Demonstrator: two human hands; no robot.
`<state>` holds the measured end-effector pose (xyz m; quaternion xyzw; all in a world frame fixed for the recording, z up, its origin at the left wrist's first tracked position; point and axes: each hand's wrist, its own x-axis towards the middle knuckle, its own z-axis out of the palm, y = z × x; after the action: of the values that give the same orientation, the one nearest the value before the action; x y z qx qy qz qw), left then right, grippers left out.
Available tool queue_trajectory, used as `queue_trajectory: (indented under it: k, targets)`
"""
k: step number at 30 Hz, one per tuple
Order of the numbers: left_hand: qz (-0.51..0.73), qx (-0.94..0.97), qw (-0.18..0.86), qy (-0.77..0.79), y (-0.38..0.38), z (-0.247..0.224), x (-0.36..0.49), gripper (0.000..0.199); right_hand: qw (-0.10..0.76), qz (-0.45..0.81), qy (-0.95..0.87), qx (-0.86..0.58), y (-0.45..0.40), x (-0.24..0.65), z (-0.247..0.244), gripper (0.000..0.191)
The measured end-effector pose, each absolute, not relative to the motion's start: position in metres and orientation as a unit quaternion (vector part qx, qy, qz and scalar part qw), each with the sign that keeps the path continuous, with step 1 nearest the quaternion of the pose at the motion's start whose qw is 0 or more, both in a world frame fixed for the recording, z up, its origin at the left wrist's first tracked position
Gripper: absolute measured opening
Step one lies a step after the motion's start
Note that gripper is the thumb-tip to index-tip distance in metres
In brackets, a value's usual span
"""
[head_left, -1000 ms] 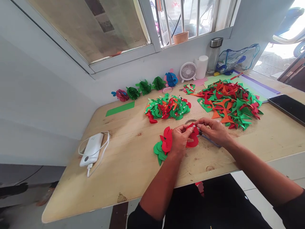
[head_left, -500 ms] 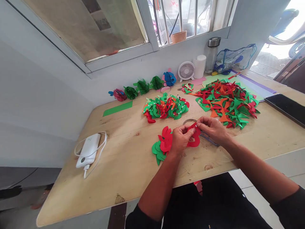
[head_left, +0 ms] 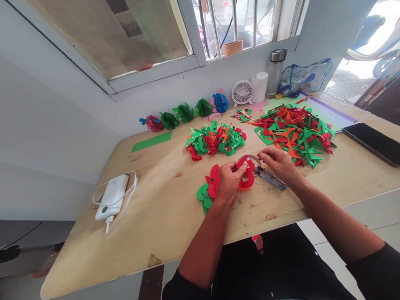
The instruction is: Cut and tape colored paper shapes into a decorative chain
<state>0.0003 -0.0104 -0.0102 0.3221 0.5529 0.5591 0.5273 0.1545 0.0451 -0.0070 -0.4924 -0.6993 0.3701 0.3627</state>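
Note:
My left hand (head_left: 229, 180) pinches a red paper cutout (head_left: 246, 177) just above the wooden table (head_left: 162, 221). My right hand (head_left: 278, 161) has come off the cutout and hovers to its right, fingers curled, holding nothing that I can see. Under it lie small scissors (head_left: 270, 178) and a clear tape ring (head_left: 250, 158). A small stack of red and green cutouts (head_left: 208, 191) lies by my left wrist.
A heap of taped cutouts (head_left: 215, 140) lies mid-table; a bigger heap of scraps (head_left: 292, 127) is at right. Finished paper balls (head_left: 184, 113) line the wall. Also here: a power bank (head_left: 111, 196), a phone (head_left: 373, 143), a fan (head_left: 242, 92) and a bottle (head_left: 275, 72).
My right hand has let go of the red cutout and drawn away to the right, uncovering the scissors. My left hand keeps the cutout. The camera has shifted slightly.

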Motion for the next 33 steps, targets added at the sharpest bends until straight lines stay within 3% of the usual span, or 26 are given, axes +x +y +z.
queue_trajectory:
  k: [9, 16, 33]
  targets:
    - [0.573, 0.303, 0.501, 0.573, -0.006, -0.015, -0.004, 0.022, 0.253, 0.226, -0.791, -0.509, 0.056, 0.164, -0.031, 0.016]
    - [0.550, 0.323, 0.513, 0.575, -0.006, -0.021, -0.002, 0.021, 0.204, 0.190, -0.817, -0.505, 0.054, 0.164, -0.030, 0.018]
    - [0.553, 0.336, 0.512, 0.564, -0.007, -0.016, -0.001, 0.015, 0.190, 0.181, -0.836, -0.482, 0.048, 0.159, -0.022, 0.015]
